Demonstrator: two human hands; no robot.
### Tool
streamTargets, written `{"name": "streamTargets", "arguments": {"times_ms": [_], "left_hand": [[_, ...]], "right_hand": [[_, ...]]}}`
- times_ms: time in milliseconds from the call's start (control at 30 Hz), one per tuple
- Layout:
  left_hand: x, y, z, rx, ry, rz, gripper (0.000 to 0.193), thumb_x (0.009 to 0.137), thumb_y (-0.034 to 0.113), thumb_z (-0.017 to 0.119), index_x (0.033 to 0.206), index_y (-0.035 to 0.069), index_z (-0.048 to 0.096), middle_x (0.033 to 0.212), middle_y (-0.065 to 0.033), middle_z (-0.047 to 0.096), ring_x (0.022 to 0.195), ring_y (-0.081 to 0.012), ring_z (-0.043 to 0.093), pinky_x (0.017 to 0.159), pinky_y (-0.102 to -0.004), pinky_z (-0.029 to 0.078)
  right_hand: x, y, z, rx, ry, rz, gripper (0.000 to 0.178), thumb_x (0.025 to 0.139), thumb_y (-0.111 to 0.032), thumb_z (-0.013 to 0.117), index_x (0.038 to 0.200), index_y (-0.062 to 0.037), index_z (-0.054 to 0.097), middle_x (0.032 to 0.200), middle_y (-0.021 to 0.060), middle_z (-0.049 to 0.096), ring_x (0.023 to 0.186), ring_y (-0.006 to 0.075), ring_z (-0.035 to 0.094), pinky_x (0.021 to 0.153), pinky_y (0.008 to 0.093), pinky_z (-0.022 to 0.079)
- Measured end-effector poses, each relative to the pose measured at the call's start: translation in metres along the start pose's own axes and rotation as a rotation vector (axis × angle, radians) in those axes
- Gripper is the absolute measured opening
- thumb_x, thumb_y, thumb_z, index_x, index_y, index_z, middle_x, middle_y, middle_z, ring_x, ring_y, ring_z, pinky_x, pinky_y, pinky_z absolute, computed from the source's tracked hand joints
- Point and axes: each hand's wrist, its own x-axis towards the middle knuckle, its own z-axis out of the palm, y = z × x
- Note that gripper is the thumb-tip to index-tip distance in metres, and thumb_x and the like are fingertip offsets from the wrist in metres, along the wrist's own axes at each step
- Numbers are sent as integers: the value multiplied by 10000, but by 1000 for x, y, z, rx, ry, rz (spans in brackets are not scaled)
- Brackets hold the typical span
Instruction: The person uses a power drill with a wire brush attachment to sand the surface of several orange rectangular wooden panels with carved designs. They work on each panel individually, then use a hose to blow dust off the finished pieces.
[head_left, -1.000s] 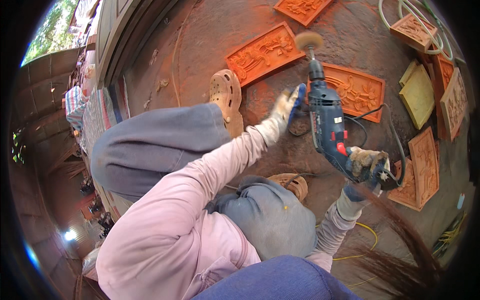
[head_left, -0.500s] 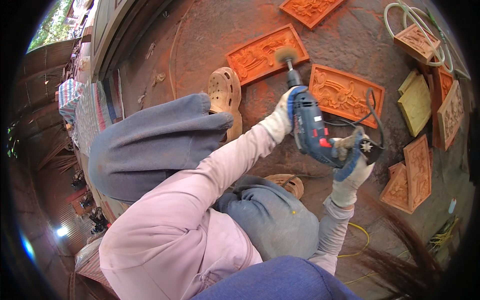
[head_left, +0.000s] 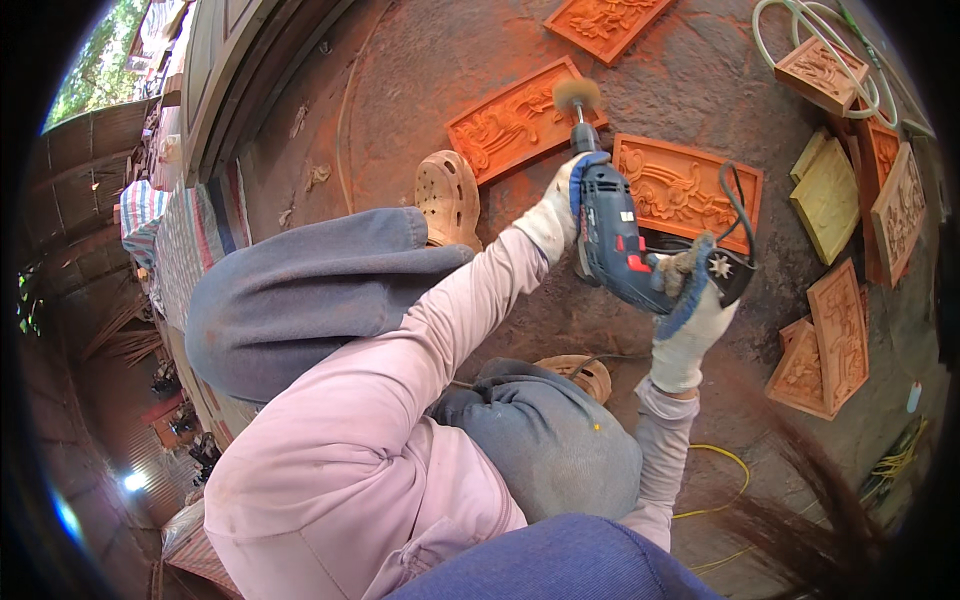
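Observation:
Both my gloved hands are closed on a dark blue power drill [head_left: 607,232] with red buttons. My left hand [head_left: 562,207] wraps round its front, just behind the chuck. At the rear handle, my right hand [head_left: 690,305] grips, its fingers partly hidden by the drill. A round brush wheel [head_left: 577,95], blurred, is fitted to the drill's shaft. The wheel is over the right part of an orange carved wooden panel [head_left: 500,128]; whether it touches cannot be made out. Beside the drill lies a second orange carved panel [head_left: 675,185], partly behind the power cord [head_left: 738,205].
Another carved panel [head_left: 608,22] lies at the far edge. On the right are a pale hose [head_left: 765,40] over a carved block [head_left: 822,72], yellowish boards [head_left: 828,205] and leaning carved panels [head_left: 838,325]. My tan clogs [head_left: 447,195] rest on the dusty floor. A yellow cord [head_left: 735,460] runs at lower right.
The drill and both hands have shifted slightly upward in the picture. The brush wheel now sits nearer the panel's upper right edge. Both hands keep their hold.

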Motion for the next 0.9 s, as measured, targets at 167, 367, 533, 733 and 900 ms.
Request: {"name": "streamTargets", "arguments": {"times_ms": [167,367,533,733,900], "left_hand": [[13,40,-9,61,46,12,196,788,262,652,783,71,609,670,-87,654,522,-227,625,523,-364,553],[13,45,-14,90,43,-8,187,788,245,658,814,80,574,698,-84,652,554,-225,640,536,-358,562],[-8,8,-9,86,83,87,213,814,256,647,869,64,574,705,-78,646,562,-207,628,551,-336,549],[12,37,-13,65,16,72,214,821,250,635,873,52,572,694,-73,644,572,-209,636,561,-341,554],[11,54,-16,79,69,214,256,826,306,619,870,55,586,711,-92,655,585,-239,646,592,-376,565]], "right_hand": [[15,26,25,39,52,18,225,918,-179,583,780,-2,570,585,60,522,509,158,521,526,317,463],[10,30,29,18,107,25,285,932,-183,578,710,-7,552,557,49,496,491,154,495,511,316,448],[-14,18,4,49,125,21,226,910,-212,626,870,8,589,635,64,576,559,147,586,519,259,458],[16,33,17,84,13,8,180,921,-162,589,868,9,584,634,56,571,547,135,574,516,258,457],[56,23,35,18,-132,99,190,922,-143,569,813,12,576,603,47,552,512,122,535,509,269,450]]}}
